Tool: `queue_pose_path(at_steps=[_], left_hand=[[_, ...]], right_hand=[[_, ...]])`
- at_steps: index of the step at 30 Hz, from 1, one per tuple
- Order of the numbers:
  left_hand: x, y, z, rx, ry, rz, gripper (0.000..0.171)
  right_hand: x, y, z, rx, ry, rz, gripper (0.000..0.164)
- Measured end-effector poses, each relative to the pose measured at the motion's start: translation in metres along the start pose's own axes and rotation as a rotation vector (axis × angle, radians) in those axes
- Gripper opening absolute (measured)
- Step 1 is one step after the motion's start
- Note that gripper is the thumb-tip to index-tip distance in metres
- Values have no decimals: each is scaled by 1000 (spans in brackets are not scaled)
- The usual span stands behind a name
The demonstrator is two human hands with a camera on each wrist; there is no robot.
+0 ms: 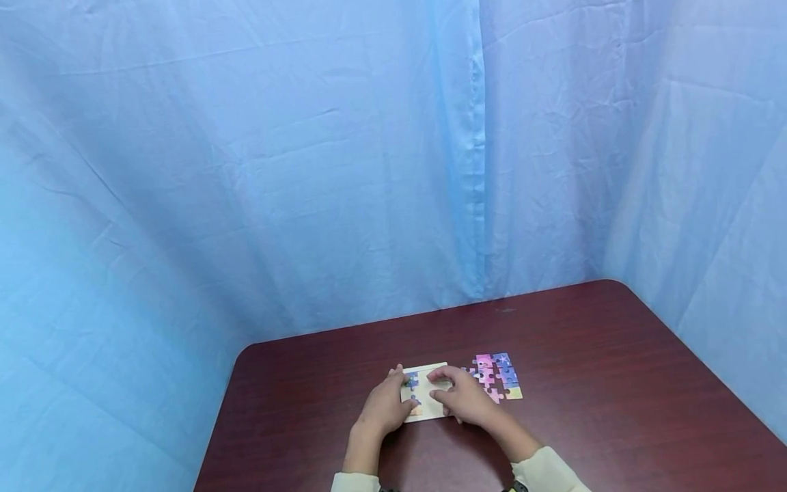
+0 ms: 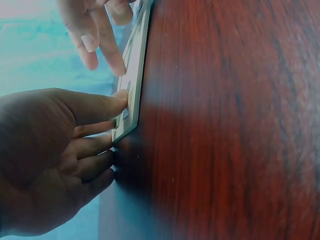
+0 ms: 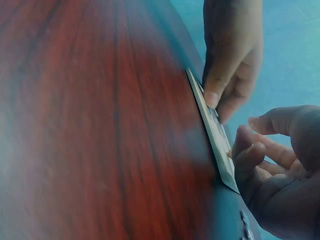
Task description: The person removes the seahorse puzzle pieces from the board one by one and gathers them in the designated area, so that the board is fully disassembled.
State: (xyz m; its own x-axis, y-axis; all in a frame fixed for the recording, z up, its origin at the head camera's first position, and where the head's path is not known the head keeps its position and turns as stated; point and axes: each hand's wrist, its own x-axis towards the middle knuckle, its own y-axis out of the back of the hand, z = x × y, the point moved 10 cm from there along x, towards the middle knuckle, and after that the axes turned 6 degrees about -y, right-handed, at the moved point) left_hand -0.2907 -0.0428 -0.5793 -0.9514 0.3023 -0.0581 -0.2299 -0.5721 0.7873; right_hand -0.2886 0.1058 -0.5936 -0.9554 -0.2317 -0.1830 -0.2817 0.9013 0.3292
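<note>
A shallow cream puzzle tray (image 1: pixel 433 410) lies on the table, with a few joined jigsaw pieces (image 1: pixel 412 380) along its left side. My left hand (image 1: pixel 384 403) holds the tray's left end; in the left wrist view its thumb (image 2: pixel 116 104) presses down on top while the other fingers lie along the outer edge. Over the tray's right part is my right hand (image 1: pixel 468 399), thumb and forefinger curved and apart, with no piece visible between them. Its lower fingers are near the tray's right edge, partly hidden in the head view.
To the right of the tray lie several pink, blue and yellow jigsaw pieces (image 1: pixel 505 372), partly behind my right hand. The dark red wooden table (image 1: pixel 295 410) extends around them. Blue cloth curtains (image 1: pixel 344 171) hang behind the table and at both sides.
</note>
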Motion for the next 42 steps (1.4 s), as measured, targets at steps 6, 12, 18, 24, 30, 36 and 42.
queue_pose_path(at_steps=[6,12,18,24,30,36,42], left_hand=[[0,2,-1,-1,-3,8,52],[-2,1,-1,7,-19,9,56],[-2,0,-1,-1,-29,7,52],[-2,0,-1,17,-26,13,53],[-2,-1,-3,22,-25,14,55],[-1,-1,-4,36,-29,16,56],[1,-2,-7,39,-13,13,56]], right_hand=[[2,-14,0,140,8,-42,44],[3,-26,2,334,-38,-83,50],[5,-34,2,470,-71,-95,50],[7,-34,5,498,-108,-64,44],[10,-34,7,521,-107,-66,44],[11,-31,5,474,-99,-14,42],[11,-25,0,304,-69,88,32]])
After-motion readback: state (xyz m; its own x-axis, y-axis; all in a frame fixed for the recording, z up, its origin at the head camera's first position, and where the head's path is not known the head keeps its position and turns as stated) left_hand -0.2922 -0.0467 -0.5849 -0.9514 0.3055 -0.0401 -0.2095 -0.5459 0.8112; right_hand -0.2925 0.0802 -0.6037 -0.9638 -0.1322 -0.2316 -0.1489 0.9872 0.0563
